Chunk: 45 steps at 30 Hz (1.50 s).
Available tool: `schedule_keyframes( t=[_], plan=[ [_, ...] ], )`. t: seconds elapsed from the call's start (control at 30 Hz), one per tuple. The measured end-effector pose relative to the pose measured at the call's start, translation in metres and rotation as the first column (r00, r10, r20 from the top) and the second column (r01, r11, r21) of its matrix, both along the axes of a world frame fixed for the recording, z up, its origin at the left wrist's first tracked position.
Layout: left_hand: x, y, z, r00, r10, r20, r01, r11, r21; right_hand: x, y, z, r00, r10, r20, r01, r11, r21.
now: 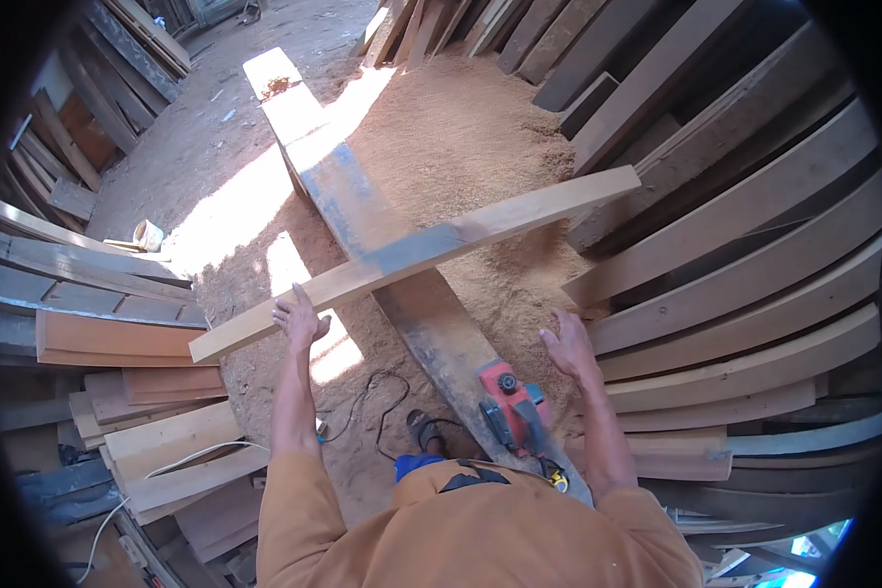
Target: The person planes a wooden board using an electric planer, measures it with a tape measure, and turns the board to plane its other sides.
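Observation:
A long squared wooden beam lies crosswise over a narrow plank bench. My left hand is at the near edge of the beam's left part, fingers spread and touching or just in front of it. To the right of the bench, my right hand hovers with its fingers apart, holding nothing. A red and black electric planer rests on the near end of the bench, between my body and the beam.
Boards lean in a dense row on the right. Stacked planks fill the left side. Sawdust and shavings cover the ground. A black cord trails near my foot. A small whitish pot sits at left.

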State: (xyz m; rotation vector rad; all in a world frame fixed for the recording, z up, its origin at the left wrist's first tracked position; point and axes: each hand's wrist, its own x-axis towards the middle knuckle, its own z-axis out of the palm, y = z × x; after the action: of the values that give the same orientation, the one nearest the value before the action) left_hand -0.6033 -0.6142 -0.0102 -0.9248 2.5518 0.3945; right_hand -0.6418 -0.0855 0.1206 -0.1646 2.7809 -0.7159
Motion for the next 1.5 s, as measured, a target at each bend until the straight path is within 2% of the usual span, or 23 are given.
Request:
schedule_keyframes(
  t=[0.07,0.2,0.4,0.57,0.7,0.83,0.97,1.07,1.17,1.27,1.37,1.47,1.5],
  plan=[
    [-0.003,-0.007,0.0,0.999,-0.046,-0.023,0.046,0.999,-0.02,-0.012,0.004,-0.001,0.991,0.052,-0.122,-0.048,0.998,0.036],
    [-0.015,-0.03,-0.008,0.993,-0.116,-0.039,0.113,0.992,-0.059,-0.036,0.014,0.002,0.99,0.046,-0.132,-0.033,0.995,0.095],
    [-0.022,-0.037,-0.007,0.989,-0.148,0.022,0.149,0.986,-0.077,-0.052,0.051,-0.005,0.988,-0.141,-0.063,0.154,0.916,0.37],
    [-0.021,-0.03,0.0,0.992,-0.124,0.025,0.126,0.988,-0.09,-0.07,0.092,-0.021,0.977,-0.205,-0.054,0.207,0.865,0.458],
    [-0.022,-0.026,0.004,0.992,-0.118,0.039,0.121,0.989,-0.083,-0.097,0.088,-0.015,0.965,-0.237,-0.114,0.261,0.814,0.518],
    [-0.014,-0.038,-0.013,0.989,-0.144,-0.031,0.143,0.989,-0.047,-0.131,0.075,-0.021,0.953,-0.111,-0.282,0.263,0.768,0.584],
    [-0.007,-0.051,-0.029,0.983,-0.167,-0.081,0.168,0.986,0.014,-0.168,0.07,-0.028,0.938,0.056,-0.342,0.199,0.719,0.665],
    [-0.002,-0.06,-0.037,0.98,-0.18,-0.088,0.183,0.983,0.028,-0.184,0.05,-0.002,0.911,0.16,-0.381,0.176,0.685,0.707],
    [-0.005,-0.055,-0.041,0.983,-0.177,-0.048,0.177,0.984,0.009,-0.207,0.057,0.005,0.918,0.229,-0.324,0.106,0.646,0.756],
    [-0.005,-0.056,-0.029,0.986,-0.165,-0.039,0.165,0.986,-0.003,-0.197,0.034,0.034,0.942,0.268,-0.202,0.004,0.594,0.805],
    [-0.015,-0.053,-0.016,0.987,-0.156,-0.041,0.157,0.988,0.009,-0.189,0.065,0.008,0.908,0.369,-0.197,-0.117,0.676,0.728],
    [-0.026,-0.049,-0.017,0.99,-0.118,-0.082,0.115,0.992,-0.045,-0.161,0.078,-0.018,0.978,0.208,-0.01,-0.139,0.687,0.713],
    [-0.032,-0.048,-0.014,0.989,-0.127,-0.078,0.123,0.991,-0.051,-0.145,0.091,-0.042,0.972,0.231,-0.042,-0.128,0.672,0.73]
  ],
)
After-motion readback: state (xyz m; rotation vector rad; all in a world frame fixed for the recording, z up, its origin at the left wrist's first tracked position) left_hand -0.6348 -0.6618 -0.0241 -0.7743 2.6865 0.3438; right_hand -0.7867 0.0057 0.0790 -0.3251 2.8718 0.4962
